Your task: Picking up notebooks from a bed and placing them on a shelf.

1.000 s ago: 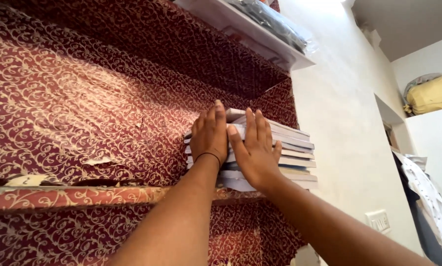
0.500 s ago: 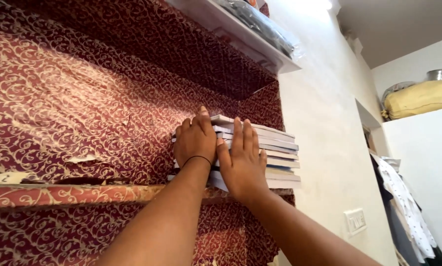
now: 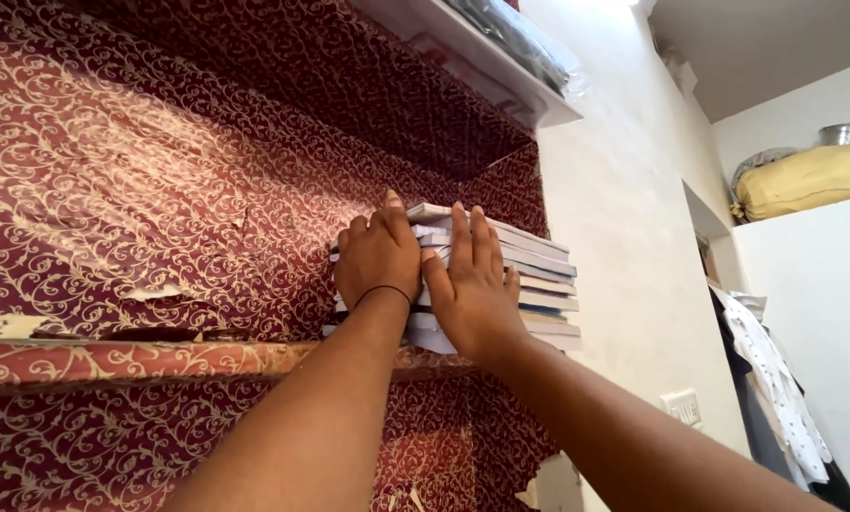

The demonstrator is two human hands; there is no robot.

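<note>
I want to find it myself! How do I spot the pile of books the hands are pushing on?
Find the dark red wall with cream swirls, then its patterned ledge. At the ledge's right end, under both flat hands, lies the stack of pale, flat-lying books, the only books on it.

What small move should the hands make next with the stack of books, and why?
Probably a gentle push inward. Both the left hand and right hand lie flat against the stack of books, whose edges look uneven and stick out past the shelf front.
</note>
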